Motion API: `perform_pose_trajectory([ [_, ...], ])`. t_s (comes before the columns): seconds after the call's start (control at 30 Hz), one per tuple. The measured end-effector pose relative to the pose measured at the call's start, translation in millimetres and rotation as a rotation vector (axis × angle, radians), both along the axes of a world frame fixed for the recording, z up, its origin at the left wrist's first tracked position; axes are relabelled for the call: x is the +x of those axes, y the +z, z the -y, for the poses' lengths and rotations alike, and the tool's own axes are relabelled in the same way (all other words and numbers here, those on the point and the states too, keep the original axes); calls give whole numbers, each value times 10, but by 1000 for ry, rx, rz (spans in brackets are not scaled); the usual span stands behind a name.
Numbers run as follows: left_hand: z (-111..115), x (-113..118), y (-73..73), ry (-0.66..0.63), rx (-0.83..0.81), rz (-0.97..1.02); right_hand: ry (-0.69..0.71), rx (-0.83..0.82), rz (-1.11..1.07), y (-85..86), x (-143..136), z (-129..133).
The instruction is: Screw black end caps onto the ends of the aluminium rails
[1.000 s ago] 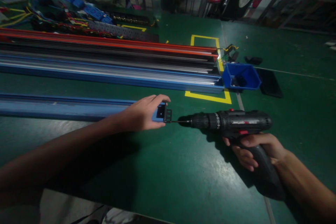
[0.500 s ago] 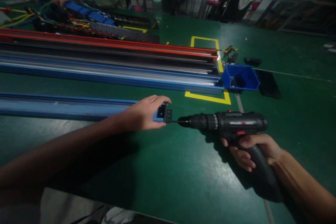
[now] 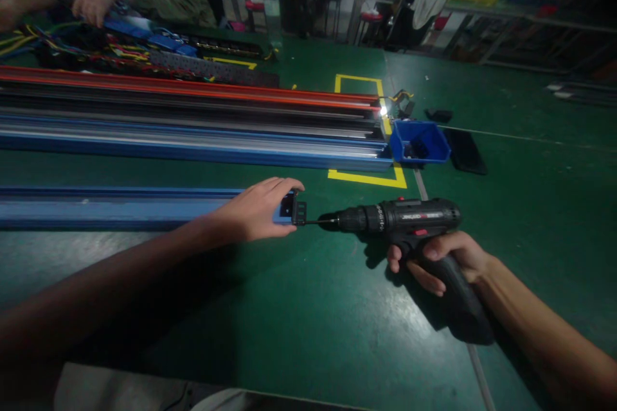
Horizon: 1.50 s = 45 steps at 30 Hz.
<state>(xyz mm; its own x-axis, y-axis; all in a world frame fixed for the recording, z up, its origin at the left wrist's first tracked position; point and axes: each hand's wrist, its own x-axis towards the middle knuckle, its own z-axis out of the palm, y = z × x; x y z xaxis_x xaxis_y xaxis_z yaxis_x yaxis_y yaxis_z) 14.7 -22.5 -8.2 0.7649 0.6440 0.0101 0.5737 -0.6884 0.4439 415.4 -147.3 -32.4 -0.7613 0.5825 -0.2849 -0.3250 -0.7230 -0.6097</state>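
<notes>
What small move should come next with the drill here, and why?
Probably press the drill gently leftward, keeping it straight: its bit lines up with the lower corner of the black end piece, and the left hand grips the nearest blue rail by its end.

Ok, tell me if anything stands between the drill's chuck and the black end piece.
Nothing visible does. From the drill in the right hand, only its thin bit runs across the gap toward the black end piece. The left hand grips the end of the near blue rail, outside that gap.
</notes>
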Motion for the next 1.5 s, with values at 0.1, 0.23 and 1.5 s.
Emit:
perform_pose_trajectory([
  [0.1, 2, 16, 14, 15, -10, -9, -12, 26, -9, 4, -17, -3],
  [0.23, -3, 41, 31, 33, -27, -15, -2, 62, 59, 65, -56, -4],
  [1.5, 13, 53, 22, -35, 41, -30, -68, 65, 121, -63, 6, 11],
])
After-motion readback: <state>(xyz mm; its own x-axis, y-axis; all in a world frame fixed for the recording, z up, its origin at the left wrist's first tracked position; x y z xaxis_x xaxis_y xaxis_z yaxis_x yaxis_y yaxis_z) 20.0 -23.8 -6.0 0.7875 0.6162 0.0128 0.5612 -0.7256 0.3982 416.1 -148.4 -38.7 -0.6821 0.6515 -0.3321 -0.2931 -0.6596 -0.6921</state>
